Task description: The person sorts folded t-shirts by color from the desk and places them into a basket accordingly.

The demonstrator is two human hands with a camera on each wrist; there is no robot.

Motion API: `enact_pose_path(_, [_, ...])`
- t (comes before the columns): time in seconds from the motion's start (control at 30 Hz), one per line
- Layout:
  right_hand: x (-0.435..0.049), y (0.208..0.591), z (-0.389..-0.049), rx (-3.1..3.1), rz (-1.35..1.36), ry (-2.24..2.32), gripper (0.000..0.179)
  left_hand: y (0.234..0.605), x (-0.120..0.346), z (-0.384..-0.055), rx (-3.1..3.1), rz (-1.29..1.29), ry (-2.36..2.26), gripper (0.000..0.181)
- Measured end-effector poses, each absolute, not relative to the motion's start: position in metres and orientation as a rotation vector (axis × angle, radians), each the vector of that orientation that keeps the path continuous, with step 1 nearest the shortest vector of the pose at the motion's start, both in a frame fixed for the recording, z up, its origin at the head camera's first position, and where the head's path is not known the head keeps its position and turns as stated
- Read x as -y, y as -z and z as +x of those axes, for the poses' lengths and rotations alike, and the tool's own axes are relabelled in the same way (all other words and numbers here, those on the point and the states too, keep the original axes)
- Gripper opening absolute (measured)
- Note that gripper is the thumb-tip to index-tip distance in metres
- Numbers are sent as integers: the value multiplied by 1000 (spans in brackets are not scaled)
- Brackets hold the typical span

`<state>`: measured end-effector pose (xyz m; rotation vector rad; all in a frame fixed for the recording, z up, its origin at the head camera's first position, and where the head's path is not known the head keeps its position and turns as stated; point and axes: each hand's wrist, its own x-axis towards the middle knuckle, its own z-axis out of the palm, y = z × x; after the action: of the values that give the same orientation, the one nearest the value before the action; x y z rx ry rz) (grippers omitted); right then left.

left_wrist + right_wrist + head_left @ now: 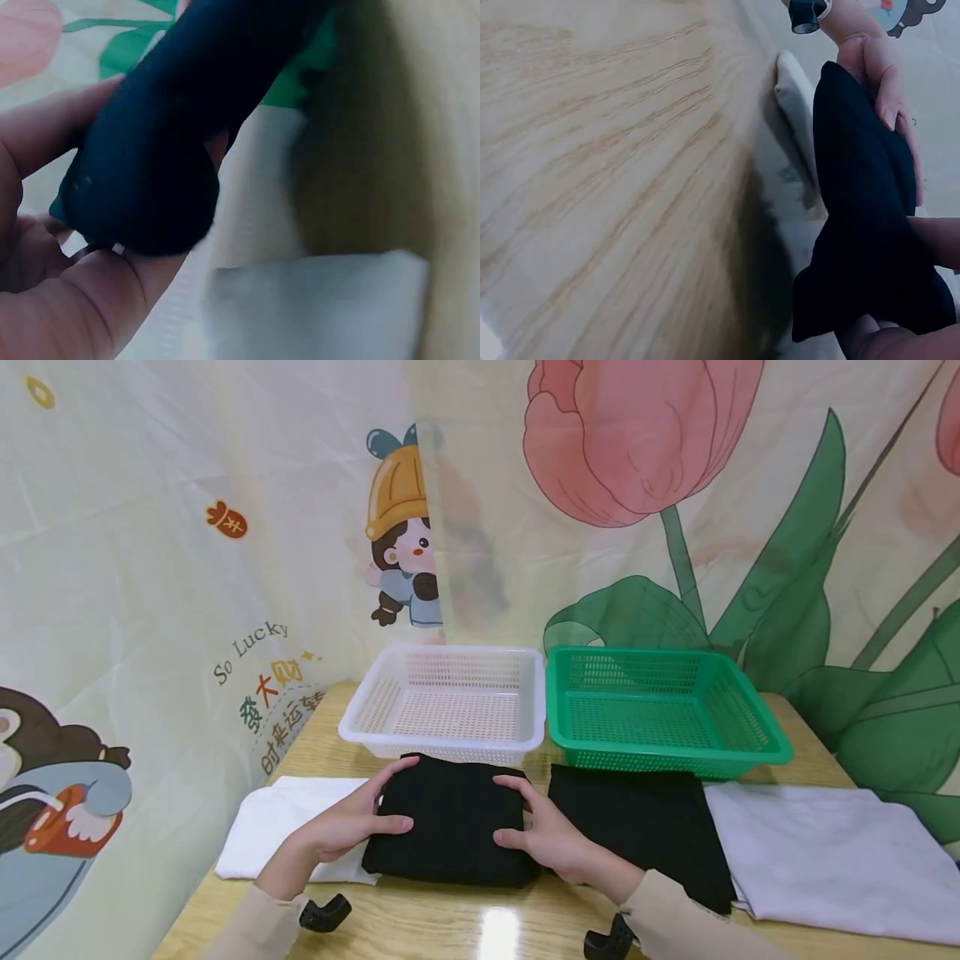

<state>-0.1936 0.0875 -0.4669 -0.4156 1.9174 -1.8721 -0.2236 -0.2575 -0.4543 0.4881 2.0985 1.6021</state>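
Between both hands is a folded black cloth (453, 827), held up a little from the wooden table; its shadow shows beneath it in the right wrist view. My left hand (348, 827) grips the cloth's left side, thumb on the near face. In the left wrist view, fingers and thumb pinch around the thick folded edge of the black cloth (150, 172). At the opposite side my right hand (551, 835) holds the cloth, its thumb also on top. The right wrist view has the black cloth (870, 187) stretched between the two hands, slightly bent.
Behind the cloth stand a white plastic basket (442, 748) and, beside it, a green basket (675, 757). A folded white cloth (273, 831) lies at left. On the right lie another black cloth (637, 818) and a white cloth (832, 860). Printed curtains (480, 527) hang behind the table.
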Motion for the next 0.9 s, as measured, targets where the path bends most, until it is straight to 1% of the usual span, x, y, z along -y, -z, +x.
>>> enact_pose_path(0.17, [-85,449,-192,-1929,-465,1882,78,429,268,-219,-2153,522,-1616,90])
enact_pose_path(0.4, [-85,414,-188,-1957,-487,1848,78,390,272,-213,-2198,599,-1625,88])
enact_pose_path(0.5, [-86,399,-192,-1993,-526,1842,79,374,272,-215,-2205,615,-1636,88])
enact_pose_path(0.63, [-88,382,-207,-2092,-556,1847,80,360,268,-229,-2156,594,-1709,88])
enact_pose_path(0.73, [-88,373,-223,-2115,-561,1875,79,352,264,-246,-2110,566,-1780,87])
enact_pose_path(0.9, [-85,359,-249,-2176,-569,1892,78,342,262,-276,-2201,527,-1781,83])
